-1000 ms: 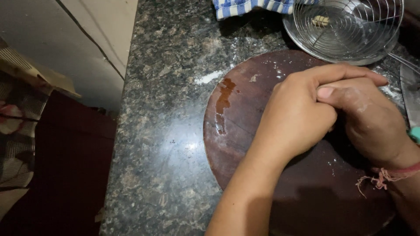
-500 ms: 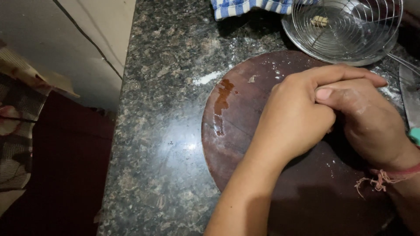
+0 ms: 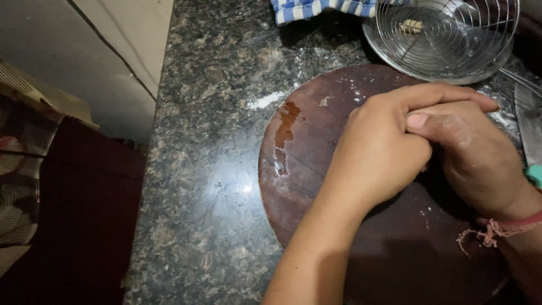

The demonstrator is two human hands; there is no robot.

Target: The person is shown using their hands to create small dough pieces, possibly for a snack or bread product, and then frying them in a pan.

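Little has moved since the earlier frames: both hands stay pressed together over the board, and only the view has drifted a touch.

Head view. Left hand [image 3: 378, 152] lies over the right hand [image 3: 474, 155], fingers curled inward, left fingertips reaching across the right knuckles. Whatever sits between the palms is hidden; cannot tell whether the fingers grip anything. Right hand dusted white, with a frayed pink thread band [image 3: 497, 229] at the wrist.

Round wooden board [image 3: 316, 186]: dark reddish-brown, matte, flat, with a wet glossy streak [image 3: 285, 133] near its left edge and pale specks of flour. It rests on a speckled granite surface [image 3: 214, 169], polished and glary, with a white powder smear [image 3: 265, 100] beside the board.

Wire mesh strainer [image 3: 446, 36] stands behind the board, a small pale lump in it. Blue-striped cloth [image 3: 322, 8] at the far edge. A knife blade [image 3: 528, 127] lies just right of the right hand.

Risks, as I judge them: the wet patch could make the board slide on the slick stone under pressure; the right hand is close to the blade.
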